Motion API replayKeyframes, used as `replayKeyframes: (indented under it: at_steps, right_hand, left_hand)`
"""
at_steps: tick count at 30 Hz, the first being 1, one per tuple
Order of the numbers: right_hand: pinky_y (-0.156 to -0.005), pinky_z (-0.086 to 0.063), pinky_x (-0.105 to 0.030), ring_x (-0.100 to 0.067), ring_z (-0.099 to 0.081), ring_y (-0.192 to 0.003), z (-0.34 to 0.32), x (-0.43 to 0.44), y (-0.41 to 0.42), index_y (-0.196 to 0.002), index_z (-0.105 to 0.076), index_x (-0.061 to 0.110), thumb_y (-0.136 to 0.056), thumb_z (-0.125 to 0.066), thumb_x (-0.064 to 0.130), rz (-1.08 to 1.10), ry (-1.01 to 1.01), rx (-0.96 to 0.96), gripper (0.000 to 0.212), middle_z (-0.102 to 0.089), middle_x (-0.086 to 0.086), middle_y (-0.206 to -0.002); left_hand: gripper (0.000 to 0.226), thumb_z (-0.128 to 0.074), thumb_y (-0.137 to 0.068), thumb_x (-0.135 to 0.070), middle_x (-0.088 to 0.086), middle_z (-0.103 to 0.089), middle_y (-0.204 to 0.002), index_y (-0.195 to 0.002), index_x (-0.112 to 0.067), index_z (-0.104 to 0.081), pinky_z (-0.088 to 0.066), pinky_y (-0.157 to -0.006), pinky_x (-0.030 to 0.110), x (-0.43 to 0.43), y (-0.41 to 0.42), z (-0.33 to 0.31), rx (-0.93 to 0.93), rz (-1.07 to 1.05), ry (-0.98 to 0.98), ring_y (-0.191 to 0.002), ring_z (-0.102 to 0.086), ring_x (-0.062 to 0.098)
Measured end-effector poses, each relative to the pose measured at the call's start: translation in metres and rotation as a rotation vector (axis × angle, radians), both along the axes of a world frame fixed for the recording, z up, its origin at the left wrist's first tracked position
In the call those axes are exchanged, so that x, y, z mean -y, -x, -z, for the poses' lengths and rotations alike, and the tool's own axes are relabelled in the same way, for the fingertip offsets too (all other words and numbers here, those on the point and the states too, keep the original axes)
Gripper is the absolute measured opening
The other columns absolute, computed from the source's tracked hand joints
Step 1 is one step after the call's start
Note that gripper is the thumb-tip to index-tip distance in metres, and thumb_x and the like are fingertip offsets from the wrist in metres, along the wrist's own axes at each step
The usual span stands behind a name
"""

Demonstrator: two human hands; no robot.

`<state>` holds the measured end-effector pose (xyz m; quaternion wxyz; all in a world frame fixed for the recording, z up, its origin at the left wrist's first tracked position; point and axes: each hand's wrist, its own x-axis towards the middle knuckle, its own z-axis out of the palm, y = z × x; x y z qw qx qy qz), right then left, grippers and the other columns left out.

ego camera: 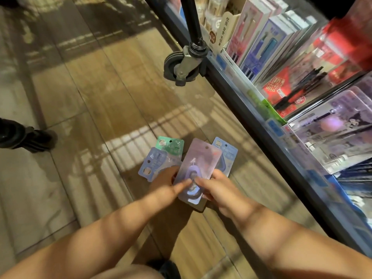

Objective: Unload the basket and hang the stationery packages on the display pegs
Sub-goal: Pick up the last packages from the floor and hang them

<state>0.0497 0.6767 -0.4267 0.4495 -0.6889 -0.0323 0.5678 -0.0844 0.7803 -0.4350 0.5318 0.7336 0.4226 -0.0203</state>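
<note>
Both hands hold a fan of carded stationery packages above the wooden floor. My left hand (166,183) grips a pale blue package (154,164) and a green one (171,145) behind it, with its thumb on the front lilac package (198,168). My right hand (216,187) pinches that lilac package from the right, and a blue package (226,151) fans out behind it. Each card has a hang hole near its top. No basket or display peg is in view.
A display shelf (251,93) runs along the right, packed with boxed pen sets (259,37), red packs (298,85) and purple character boxes (332,129). A black pole with a caster wheel (182,66) stands by the shelf's corner. A dark shoe (24,135) is at the left edge.
</note>
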Motion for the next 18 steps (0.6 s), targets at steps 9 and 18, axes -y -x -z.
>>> replayKeyframes:
  at_steps: [9,18]
  right_hand:
    - [-0.092,-0.055,-0.047,-0.027,-0.072,-0.093,0.003,-0.001,-0.030,-0.105,-0.064,0.016,-0.085,-0.070,0.006,0.006,0.002,0.076,0.023,-0.075,-0.006,-0.099]
    - [-0.071,-0.056,-0.035,-0.027,-0.070,-0.074,-0.008,-0.009,-0.033,-0.088,-0.068,0.006,-0.082,-0.073,0.010,-0.081,-0.001,0.028,0.009,-0.074,-0.014,-0.086]
  left_hand:
    - [0.089,-0.088,-0.064,-0.043,0.015,-0.053,-0.125,-0.131,-0.008,-0.042,-0.043,-0.094,0.040,-0.041,0.013,0.023,-0.312,-0.427,-0.202,-0.117,-0.051,0.033]
    - [0.011,-0.073,-0.086,-0.022,0.005,-0.068,-0.080,-0.087,-0.013,-0.067,-0.048,-0.065,0.029,-0.056,0.016,0.007,0.001,-0.466,0.178,-0.076,-0.064,0.024]
